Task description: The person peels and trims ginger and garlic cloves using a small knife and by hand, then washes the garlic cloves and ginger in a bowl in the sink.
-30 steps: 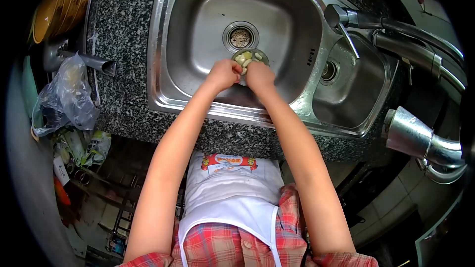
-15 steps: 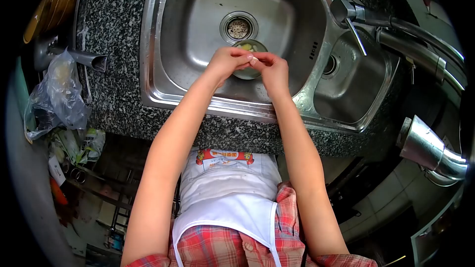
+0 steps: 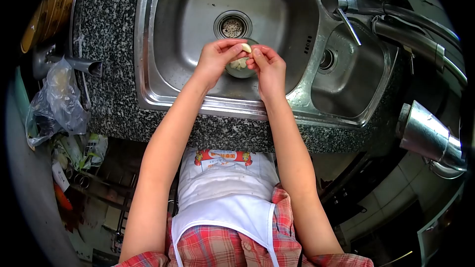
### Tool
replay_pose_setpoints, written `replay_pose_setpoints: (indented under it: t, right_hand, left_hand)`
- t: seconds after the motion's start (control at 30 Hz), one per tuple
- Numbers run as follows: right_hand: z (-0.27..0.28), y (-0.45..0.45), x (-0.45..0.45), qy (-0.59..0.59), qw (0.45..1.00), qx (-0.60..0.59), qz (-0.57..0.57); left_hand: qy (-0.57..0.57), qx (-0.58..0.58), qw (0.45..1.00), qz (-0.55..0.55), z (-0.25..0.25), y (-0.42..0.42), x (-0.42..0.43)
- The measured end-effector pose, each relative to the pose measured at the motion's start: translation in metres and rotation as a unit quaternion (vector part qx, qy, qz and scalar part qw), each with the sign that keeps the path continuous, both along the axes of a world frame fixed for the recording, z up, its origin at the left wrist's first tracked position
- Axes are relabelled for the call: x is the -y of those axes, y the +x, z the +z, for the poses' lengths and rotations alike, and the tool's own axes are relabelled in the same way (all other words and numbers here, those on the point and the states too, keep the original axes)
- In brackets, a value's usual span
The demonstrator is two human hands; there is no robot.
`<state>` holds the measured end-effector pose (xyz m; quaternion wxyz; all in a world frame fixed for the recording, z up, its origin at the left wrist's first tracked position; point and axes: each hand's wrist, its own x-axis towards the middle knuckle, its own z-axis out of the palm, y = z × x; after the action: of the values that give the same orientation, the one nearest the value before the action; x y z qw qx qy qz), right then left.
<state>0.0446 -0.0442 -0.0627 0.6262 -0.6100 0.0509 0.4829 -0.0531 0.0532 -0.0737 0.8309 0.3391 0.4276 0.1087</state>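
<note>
A pale garlic clove (image 3: 246,48) sits between the fingertips of both hands, above the large sink basin. My left hand (image 3: 213,63) pinches it from the left with thumb and forefinger. From the other side, the fingers of my right hand (image 3: 271,71) are closed at its right end, thumb on top. Just below the hands a small round bowl (image 3: 241,73) stands on the basin floor, with several pale cloves in it. The hands hide part of its rim.
The steel sink (image 3: 193,15) has a drain (image 3: 232,27) behind the bowl and a smaller basin (image 3: 341,79) at right. A faucet (image 3: 341,5) reaches over from the right. Speckled counter (image 3: 111,69) surrounds the sink; a plastic bag (image 3: 64,96) lies at far left.
My hands have moved slightly apart, and the garlic clove between them now shows clearly. More of the bowl's cloves are visible below. The whole view has shifted a little.
</note>
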Motion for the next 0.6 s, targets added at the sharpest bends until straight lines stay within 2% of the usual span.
replay_pose_setpoints:
  t: [0.13, 0.23, 0.3, 0.33, 0.4, 0.43, 0.5, 0.6]
  right_hand:
    - [0.01, -0.002, -0.001, 0.017, 0.998, 0.039, 0.035]
    - [0.018, -0.005, -0.003, 0.002, 0.992, 0.111, 0.066]
    - [0.016, -0.008, 0.0, 0.011, 0.958, 0.267, 0.103]
    - [0.016, -0.008, 0.001, 0.01, 0.958, 0.268, 0.102]
    - [0.017, -0.007, 0.0, 0.001, 0.92, 0.382, 0.093]
    - [0.018, -0.004, 0.0, 0.001, 0.92, 0.381, 0.093]
    - [0.022, 0.001, 0.001, -0.015, 0.877, 0.459, 0.142]
    - [0.024, 0.004, 0.003, -0.007, 0.887, 0.438, 0.146]
  left_hand:
    - [-0.013, 0.01, 1.0, -0.001, 0.0, -0.003, -0.001]
    - [-0.015, 0.032, 0.999, -0.008, -0.002, -0.005, -0.002]
    - [-0.012, 0.046, 0.999, -0.022, -0.002, -0.007, -0.003]
    - [-0.015, 0.047, 0.998, -0.05, 0.0, -0.008, -0.003]
    - [-0.018, 0.048, 0.996, -0.078, 0.0, -0.009, -0.003]
    - [-0.021, 0.067, 0.994, -0.085, -0.001, -0.01, -0.004]
    - [-0.025, 0.084, 0.992, -0.092, 0.0, -0.014, -0.004]
    - [-0.023, 0.088, 0.989, -0.113, 0.005, -0.011, -0.004]
